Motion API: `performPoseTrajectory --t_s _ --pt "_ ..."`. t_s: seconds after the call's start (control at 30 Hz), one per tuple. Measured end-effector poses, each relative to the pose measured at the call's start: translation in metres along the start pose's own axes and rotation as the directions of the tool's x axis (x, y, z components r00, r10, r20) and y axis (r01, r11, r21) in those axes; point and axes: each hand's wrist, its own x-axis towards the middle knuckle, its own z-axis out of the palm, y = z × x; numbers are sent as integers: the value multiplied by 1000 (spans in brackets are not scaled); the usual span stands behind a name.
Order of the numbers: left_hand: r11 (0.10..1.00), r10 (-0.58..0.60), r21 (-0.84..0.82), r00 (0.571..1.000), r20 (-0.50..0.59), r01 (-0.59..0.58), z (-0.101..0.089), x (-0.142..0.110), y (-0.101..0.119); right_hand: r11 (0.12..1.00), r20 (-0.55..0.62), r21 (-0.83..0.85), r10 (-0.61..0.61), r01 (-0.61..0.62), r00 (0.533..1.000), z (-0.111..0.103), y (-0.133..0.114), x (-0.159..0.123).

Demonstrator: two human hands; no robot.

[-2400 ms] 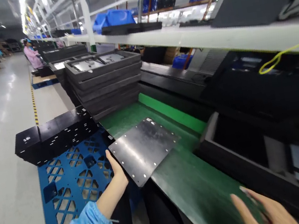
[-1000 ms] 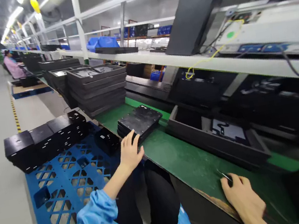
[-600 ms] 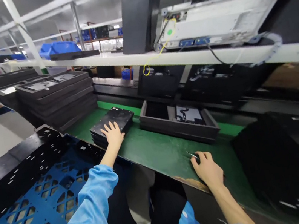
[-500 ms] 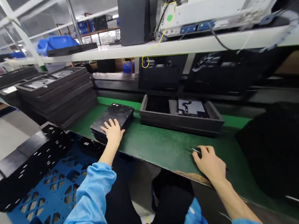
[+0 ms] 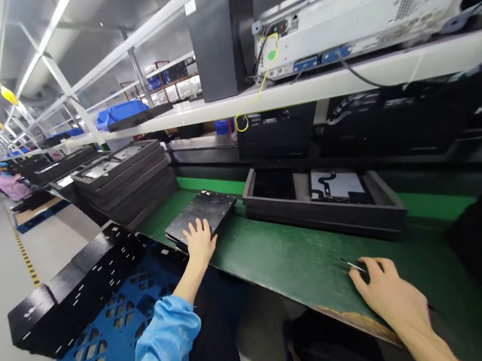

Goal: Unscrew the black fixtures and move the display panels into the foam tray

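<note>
My left hand (image 5: 200, 243) lies with fingers spread on the near edge of a stack of flat black panels (image 5: 211, 207) with small screws or holes along the edges. At the right, my right hand (image 5: 391, 291) is closed around slim tweezers (image 5: 350, 263), low over the green bench top (image 5: 276, 254). Their metal tip points left; most of the dark body is hidden by the hand. Behind the hands a grey foam tray (image 5: 320, 210) holds a silver plate (image 5: 336, 183) with black strips in its right compartment.
Stacked foam trays (image 5: 129, 177) stand at the bench's far left. Below, black panels stand in a row (image 5: 75, 270) on a blue plastic pallet (image 5: 121, 324). A white shelf (image 5: 193, 113) with equipment crosses above the bench. A person in pink (image 5: 10, 182) sits far left.
The view has tilted up and turned left, so the bench appears lower and further right. My left hand stays on the panel stack; my right hand still holds the tweezers.
</note>
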Motion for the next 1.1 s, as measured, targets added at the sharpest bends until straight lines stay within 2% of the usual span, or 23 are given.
performPoseTrajectory --t_s 0.13,0.23,0.33,0.4,0.5,0.57,0.67,0.73,0.8,0.87,0.9,0.93,0.97,1.03,1.07,1.1 --pt "990 135 -39 990 -29 -136 -6 2 -22 999 21 24 36 -36 999 11 6 7" --pt "965 235 -109 971 -41 -239 -12 -2 -37 998 35 -7 58 -58 998 10 6 6" --pt "936 322 -102 936 -144 -338 -17 -7 -55 995 40 -43 91 -89 995 4 2 0" --pt "903 409 -22 872 -267 -430 -19 -11 -72 994 48 -51 97 -95 994 2 0 -4" --pt "837 502 56 724 -474 -544 -29 -17 -99 996 11 -45 79 -79 997 3 -5 -5" --pt "801 510 64 622 -594 -596 -44 -20 -112 997 -46 -10 70 -70 997 3 -9 -4" --pt "731 531 68 504 -681 -679 -77 -31 -114 990 -165 115 96 -78 982 -4 -12 -5" --pt "643 564 35 443 -697 -765 -95 -44 -101 975 -296 197 161 -104 941 -15 -10 -15" --pt "529 596 -8 378 -708 -849 -102 -61 -75 959 -429 259 218 -112 877 -34 -4 -37" --pt "434 593 -46 324 -737 -900 -95 -78 -36 936 -535 331 289 -118 794 -59 6 -71" --pt "408 571 -70 314 -759 -910 -87 -86 -12 916 -568 380 341 -129 749 -73 13 -92" --pt "399 532 -100 319 -784 -912 -77 -92 13 888 -586 436 405 -148 702 -85 21 -114" --pt "399 484 -134 333 -809 -907 -66 -97 40 853 -577 498 459 -155 676 -96 30 -137" --pt "422 421 -181 368 -829 -888 -48 -102 90 811 -497 556 500 -181 709 -105 47 -180" --pt "428 425 -175 368 -827 -887 -40 -103 112 799 -449 565 506 -205 736 -102 54 -198" --pt "428 452 -150 354 -819 -891 -35 -102 130 819 -391 523 477 -237 787 -95 59 -213"
